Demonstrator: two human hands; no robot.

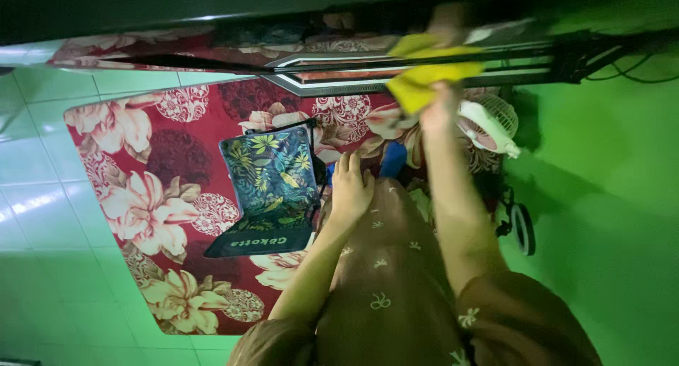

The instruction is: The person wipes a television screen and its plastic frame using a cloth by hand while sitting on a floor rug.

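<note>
Wiping a dark shelf edge with a yellow cloth

Head view: I see the right hand (pixel 440 106) clamped on a yellow cloth (pixel 423 76), pressed against the dark shelf (pixel 339 72). Left hand (pixel 350 186) rests flat, fingers apart, on the brown-clad knee (pixel 385 267), beside a leaf-print bag (pixel 272 189) on the floral mat (pixel 134 168). White fan (pixel 491 125) nearby.

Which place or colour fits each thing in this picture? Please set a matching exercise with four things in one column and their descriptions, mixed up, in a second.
Column one:
1. yellow cloth
2. left hand
3. leaf-print bag
4. small fan

Column two:
A. lies on the red floral rug
B. rests open on the brown dress
C. held by the right hand against the dark bar
D. white, just right of the right forearm

Pairs: 1-C, 2-B, 3-A, 4-D
</note>
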